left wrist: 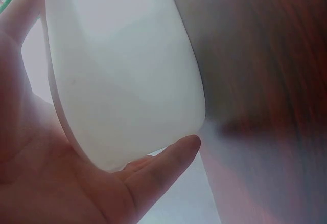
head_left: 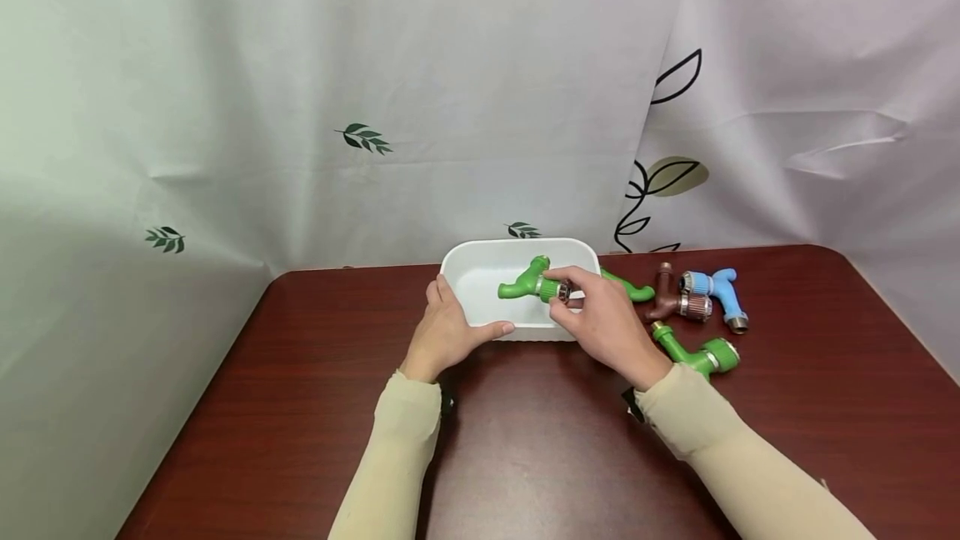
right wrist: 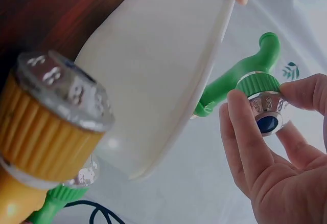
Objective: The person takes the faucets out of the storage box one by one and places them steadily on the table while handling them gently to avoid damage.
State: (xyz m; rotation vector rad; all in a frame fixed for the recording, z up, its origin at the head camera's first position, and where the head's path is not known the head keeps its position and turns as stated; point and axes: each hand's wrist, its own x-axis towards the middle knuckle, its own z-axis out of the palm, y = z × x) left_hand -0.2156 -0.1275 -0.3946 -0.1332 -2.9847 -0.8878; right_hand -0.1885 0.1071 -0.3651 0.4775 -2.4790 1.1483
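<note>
My right hand [head_left: 603, 319] pinches a green tap [head_left: 528, 283] by its ribbed, silver-capped knob. The tap is over the opening of a white plastic tub [head_left: 459, 294]; in the right wrist view its spout [right wrist: 268, 47] rises above the tub's rim. With thumb along the front rim and fingers round the outer side, my left hand [head_left: 442, 330] grips the tub's left end. The left wrist view has the tub's outer wall [left wrist: 127, 81] close up against that palm. Whether the tap touches the tub's inside, I cannot tell.
Right of the tub lie a brown tap [head_left: 663, 298], a blue tap [head_left: 723, 294], a green tap [head_left: 693, 357] and another green piece [head_left: 633, 290] partly hidden by the tub and hand. A yellow tap [right wrist: 51, 127] shows large in the right wrist view. A patterned sheet [head_left: 450, 107] hangs behind the table.
</note>
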